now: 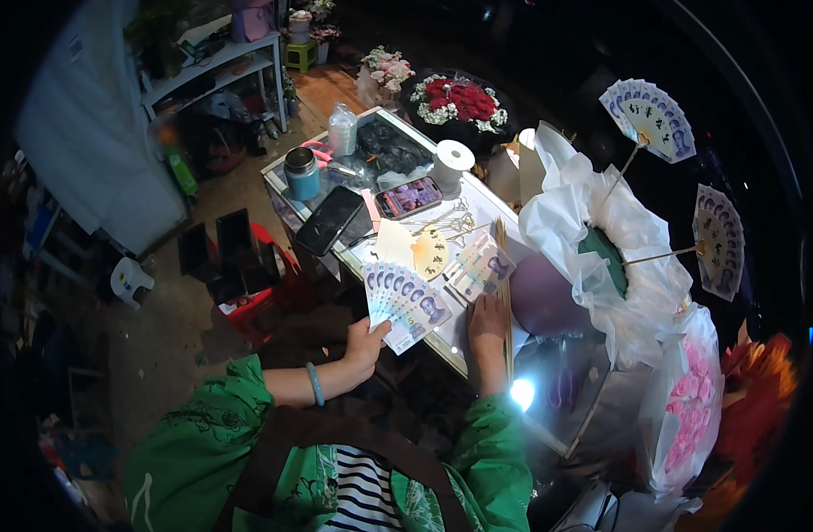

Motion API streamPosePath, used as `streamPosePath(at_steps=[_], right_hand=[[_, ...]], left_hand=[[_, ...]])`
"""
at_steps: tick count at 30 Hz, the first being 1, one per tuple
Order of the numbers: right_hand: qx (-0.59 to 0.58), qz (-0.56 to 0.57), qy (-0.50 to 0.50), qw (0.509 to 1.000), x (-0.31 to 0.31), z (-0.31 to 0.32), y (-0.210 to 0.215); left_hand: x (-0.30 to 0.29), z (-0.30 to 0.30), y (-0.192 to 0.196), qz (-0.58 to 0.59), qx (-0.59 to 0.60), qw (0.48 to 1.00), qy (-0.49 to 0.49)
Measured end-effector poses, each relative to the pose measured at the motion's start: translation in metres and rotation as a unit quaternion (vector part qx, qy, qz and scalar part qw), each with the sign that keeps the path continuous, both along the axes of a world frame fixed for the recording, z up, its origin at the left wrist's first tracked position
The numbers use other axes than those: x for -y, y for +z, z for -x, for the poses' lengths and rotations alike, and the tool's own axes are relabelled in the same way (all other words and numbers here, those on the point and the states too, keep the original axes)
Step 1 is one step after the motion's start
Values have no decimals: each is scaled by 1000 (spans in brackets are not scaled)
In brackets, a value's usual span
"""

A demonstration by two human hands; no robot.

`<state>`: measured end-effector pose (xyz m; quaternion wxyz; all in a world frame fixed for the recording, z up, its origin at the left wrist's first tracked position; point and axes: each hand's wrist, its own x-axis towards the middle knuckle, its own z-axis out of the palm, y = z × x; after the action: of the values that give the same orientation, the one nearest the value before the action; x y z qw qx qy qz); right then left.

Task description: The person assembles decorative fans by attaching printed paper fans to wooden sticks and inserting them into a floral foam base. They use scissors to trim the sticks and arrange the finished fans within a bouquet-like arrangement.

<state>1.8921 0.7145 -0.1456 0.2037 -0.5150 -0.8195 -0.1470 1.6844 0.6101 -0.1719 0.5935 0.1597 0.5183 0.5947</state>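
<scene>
My left hand (366,341) holds a fanned-out spread of banknotes (404,301) by its lower corner, just off the near edge of the glass-topped table (442,341). My right hand (488,321) lies flat on the table beside it, next to a bundle of thin wooden sticks (504,284). A few more banknotes (482,268) lie just beyond that hand. A pale paper fan (413,248) rests behind the held notes.
Two phones (329,219) (408,197), a blue flask (302,173), a white ribbon spool (451,161) and scissors stand further back. To the right a white-wrapped bouquet base (601,257) carries two banknote fans on sticks (648,117) (718,241). A red rose bouquet (458,99) sits behind; pink flowers (690,403) lie right.
</scene>
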Motion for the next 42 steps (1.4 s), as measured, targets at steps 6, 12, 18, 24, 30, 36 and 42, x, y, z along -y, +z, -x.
streamPosePath(at_steps=[6, 12, 18, 24, 30, 36, 42], right_hand=[[54, -7, 31, 998, 4, 2, 2], [-15, -34, 31, 999, 41, 30, 19], [-62, 50, 166, 983, 82, 77, 0], [-76, 85, 166, 980, 87, 81, -10], [-76, 94, 208, 971, 91, 81, -5], [-101, 123, 212, 964, 93, 78, 1], [-145, 131, 211, 958, 88, 75, -2]], left_hand=[[1, -1, 1, 32, 14, 999, 15], [0, -1, 3, 56, 49, 997, 31], [1, -4, 5, 59, 87, 994, 41], [0, -1, 5, 72, 98, 992, 39], [0, -1, 1, 78, 102, 991, 39], [2, 4, 2, 75, 110, 991, 8], [3, -2, 5, 63, 83, 994, 15]])
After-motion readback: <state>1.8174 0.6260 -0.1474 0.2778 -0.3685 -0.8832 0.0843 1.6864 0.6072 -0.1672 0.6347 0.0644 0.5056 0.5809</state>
